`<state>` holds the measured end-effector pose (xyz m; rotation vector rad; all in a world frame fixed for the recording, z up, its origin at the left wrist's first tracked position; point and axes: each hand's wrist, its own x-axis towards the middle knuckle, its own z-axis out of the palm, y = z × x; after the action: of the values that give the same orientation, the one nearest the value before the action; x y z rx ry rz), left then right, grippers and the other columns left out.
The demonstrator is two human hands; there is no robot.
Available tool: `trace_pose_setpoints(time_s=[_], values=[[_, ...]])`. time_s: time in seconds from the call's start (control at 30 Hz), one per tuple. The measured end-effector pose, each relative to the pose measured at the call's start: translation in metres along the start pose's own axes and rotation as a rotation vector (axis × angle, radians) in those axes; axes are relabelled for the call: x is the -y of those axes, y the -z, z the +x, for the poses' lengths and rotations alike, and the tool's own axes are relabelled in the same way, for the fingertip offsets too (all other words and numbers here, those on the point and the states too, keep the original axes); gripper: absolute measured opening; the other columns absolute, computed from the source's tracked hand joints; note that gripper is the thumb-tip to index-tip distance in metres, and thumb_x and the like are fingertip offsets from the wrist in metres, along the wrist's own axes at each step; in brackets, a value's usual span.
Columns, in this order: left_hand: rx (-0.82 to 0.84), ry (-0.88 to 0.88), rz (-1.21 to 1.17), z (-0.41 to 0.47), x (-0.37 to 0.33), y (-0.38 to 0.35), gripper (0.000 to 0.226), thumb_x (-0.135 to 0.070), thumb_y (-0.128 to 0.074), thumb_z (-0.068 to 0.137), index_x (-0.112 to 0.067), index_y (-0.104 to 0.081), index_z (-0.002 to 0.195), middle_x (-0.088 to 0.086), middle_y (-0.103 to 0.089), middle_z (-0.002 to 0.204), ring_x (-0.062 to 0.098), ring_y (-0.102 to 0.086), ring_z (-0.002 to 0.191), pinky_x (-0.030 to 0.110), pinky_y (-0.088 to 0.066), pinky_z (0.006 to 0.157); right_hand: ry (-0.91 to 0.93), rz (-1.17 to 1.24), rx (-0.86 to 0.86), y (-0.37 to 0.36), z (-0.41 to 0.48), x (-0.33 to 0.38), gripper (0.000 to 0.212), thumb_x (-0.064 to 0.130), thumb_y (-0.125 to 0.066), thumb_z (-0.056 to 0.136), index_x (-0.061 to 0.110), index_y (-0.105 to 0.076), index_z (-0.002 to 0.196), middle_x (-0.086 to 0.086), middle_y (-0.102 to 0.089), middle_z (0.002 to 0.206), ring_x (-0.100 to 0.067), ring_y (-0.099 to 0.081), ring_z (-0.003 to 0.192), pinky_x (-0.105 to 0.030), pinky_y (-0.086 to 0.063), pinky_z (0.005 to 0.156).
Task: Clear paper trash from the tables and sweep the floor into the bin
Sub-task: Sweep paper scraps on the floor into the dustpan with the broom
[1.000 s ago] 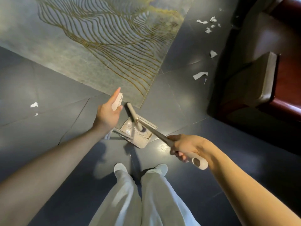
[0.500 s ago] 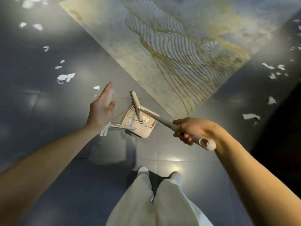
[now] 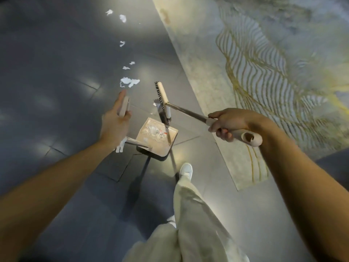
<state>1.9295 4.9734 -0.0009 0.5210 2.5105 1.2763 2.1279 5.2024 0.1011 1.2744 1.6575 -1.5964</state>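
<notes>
Person is turning onto the paper scraps (image 3: 129, 82) beside the rug (image 3: 204, 76) edge, left hand (image 3: 115, 122) holding the part-filled dustpan (image 3: 157, 138), right hand (image 3: 231, 122) gripping the broom (image 3: 164, 100), so the next sweep is lining up.

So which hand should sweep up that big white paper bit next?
Right, I'd say. The right hand grips the broom, whose head is close to the big paper scrap. The left hand holds the dustpan.
</notes>
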Motion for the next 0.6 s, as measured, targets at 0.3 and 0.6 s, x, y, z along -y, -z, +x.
trace_pose_setpoints(time_s=[0.3,0.6], values=[[-0.147,0.232,0.021,0.118,0.001,-0.01,0.061,-0.021,-0.051,0.095,-0.056,-0.029,0.139,0.0,-0.058,0.103,0.034,-0.059,0.08,0.052,-0.052,0.086,0.119,-0.483,-0.014,0.039,0.138,0.12,0.037,0.002,-0.057,0.09,0.011,-0.05,0.125,-0.009,-0.057,0.065,-0.015,-0.05,0.05,-0.025,-0.046,0.048],[-0.137,0.28,0.003,0.211,-0.001,-0.004,0.065,-0.016,-0.054,0.093,-0.062,-0.03,0.133,-0.016,-0.053,0.114,0.023,-0.061,0.085,0.049,-0.055,0.084,-0.122,-0.636,0.068,0.047,0.241,0.143,0.03,0.004,-0.047,0.096,0.011,-0.047,0.125,-0.01,-0.05,0.071,-0.013,-0.042,0.053,-0.023,-0.04,0.046]])
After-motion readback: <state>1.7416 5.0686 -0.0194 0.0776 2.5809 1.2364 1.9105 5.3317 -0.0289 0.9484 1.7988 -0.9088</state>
